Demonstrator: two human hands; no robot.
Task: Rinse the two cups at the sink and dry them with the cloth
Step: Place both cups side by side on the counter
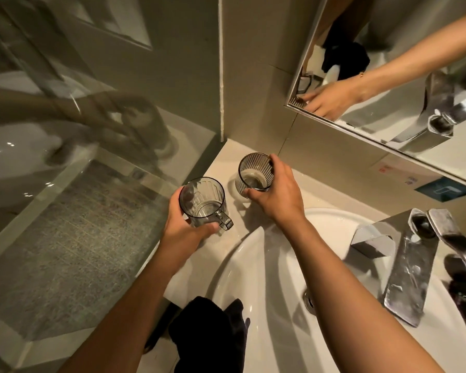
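Note:
My left hand grips a clear smoky cup with a handle, held upright just above the counter left of the basin. A ribbed glass cup stands near the back corner, and my right hand is closed around it, thumb on the near side and fingers over the far rim. Whether this cup rests on the counter I cannot tell. A dark cloth lies bunched on the counter's front edge beside the white sink.
A chrome faucet with a lever handle stands at the right of the basin. The mirror hangs above the back wall. A glass shower partition borders the counter on the left.

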